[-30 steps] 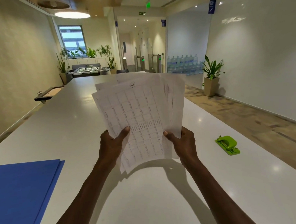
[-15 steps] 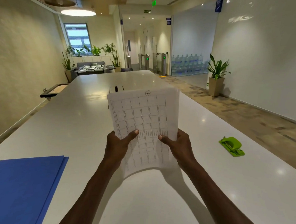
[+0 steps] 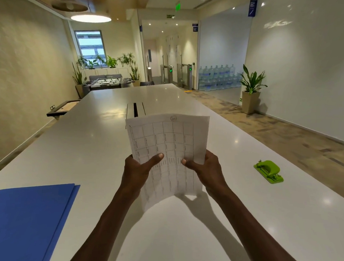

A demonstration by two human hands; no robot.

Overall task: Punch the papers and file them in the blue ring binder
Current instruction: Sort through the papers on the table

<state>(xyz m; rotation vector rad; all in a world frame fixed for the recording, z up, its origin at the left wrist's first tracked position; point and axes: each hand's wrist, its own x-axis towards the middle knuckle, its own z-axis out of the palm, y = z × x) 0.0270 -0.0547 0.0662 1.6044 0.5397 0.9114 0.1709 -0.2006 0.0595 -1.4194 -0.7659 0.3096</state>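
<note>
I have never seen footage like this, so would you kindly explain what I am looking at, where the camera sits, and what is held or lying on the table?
There is no machine here. A person wears a wide-angle camera on the head, looking forward and down at their own bare arms. The left hand and right hand hold a stack of printed papers upright above a long white table. A closed blue ring binder lies on the table at the near left, and a green hole punch sits to the right, untouched.

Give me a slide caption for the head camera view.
Both hands, left hand and right hand, hold papers upright; green punch and blue binder wait.
</note>
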